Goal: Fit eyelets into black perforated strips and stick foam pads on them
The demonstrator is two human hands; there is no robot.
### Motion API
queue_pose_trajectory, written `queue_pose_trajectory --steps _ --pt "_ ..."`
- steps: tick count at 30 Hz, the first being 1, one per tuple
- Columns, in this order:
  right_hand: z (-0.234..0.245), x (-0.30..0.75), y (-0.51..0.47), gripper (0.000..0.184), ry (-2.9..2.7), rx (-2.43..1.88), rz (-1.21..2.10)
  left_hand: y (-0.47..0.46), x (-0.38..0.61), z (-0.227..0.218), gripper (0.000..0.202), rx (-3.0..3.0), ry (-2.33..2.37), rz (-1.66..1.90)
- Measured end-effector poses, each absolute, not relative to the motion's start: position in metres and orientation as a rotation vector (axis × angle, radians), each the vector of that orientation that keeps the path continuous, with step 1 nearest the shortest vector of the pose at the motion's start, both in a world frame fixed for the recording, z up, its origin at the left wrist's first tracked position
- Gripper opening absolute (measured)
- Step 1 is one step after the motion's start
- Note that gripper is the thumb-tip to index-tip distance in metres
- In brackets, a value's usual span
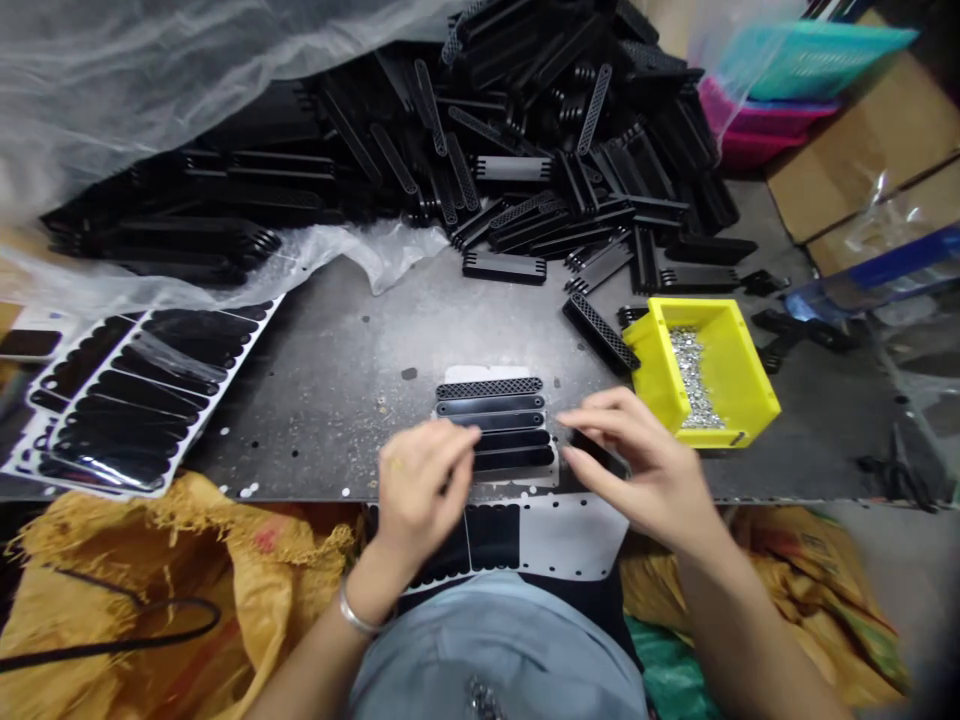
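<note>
A short row of long black plastic bars [491, 407] lies side by side on a white backing on the table, the rearmost with a textured lattice face. My left hand [427, 480] is at the row's left end, fingers curled in and thumb close to them. Its fingertips reach the bars, and what they pinch, if anything, is hidden. My right hand [637, 465] is just off the right end, thumb and fingers apart. A dark piece [600, 455] shows behind its thumb; whether the hand touches it I cannot tell. A sheet of black stickers [491, 540] lies across my lap.
Many black plastic parts [517, 170] are heaped at the back, partly under clear plastic film [187, 100]. A yellow bin [739, 370] of small metal pieces stands right. Black sticker sheets [142, 390] lie left. Scissors [896, 470] rest at the right edge; a yellow sack [172, 600] hangs front left.
</note>
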State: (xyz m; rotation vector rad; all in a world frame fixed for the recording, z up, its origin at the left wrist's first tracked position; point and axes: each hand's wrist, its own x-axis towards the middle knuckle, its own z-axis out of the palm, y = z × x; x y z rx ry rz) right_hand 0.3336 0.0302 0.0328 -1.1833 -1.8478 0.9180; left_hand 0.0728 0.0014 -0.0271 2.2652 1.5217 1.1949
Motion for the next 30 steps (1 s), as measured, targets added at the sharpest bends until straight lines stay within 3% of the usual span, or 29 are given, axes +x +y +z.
queue_pose_trajectory --steps 3,6,21,26,30 --pt "0.017 0.286 0.069 0.041 -2.164 -1.101 0.58 0.039 0.049 -0.015 0.022 1.848 1.822 0.992" --pt "-0.002 0.256 0.097 0.024 -2.331 -0.952 0.48 0.061 0.037 -0.015 0.021 1.696 1.79 0.847" --pt "0.001 0.26 0.11 0.02 -2.417 -0.899 0.609 0.072 0.047 -0.018 0.015 1.6 1.764 0.848" --pt "0.008 0.301 0.108 0.014 -2.164 -1.159 0.839 0.071 0.046 -0.019 0.017 1.613 1.763 0.875" --pt "0.0 0.311 0.109 0.012 -2.076 -1.128 0.865 0.072 0.045 -0.021 0.019 1.616 1.771 0.873"
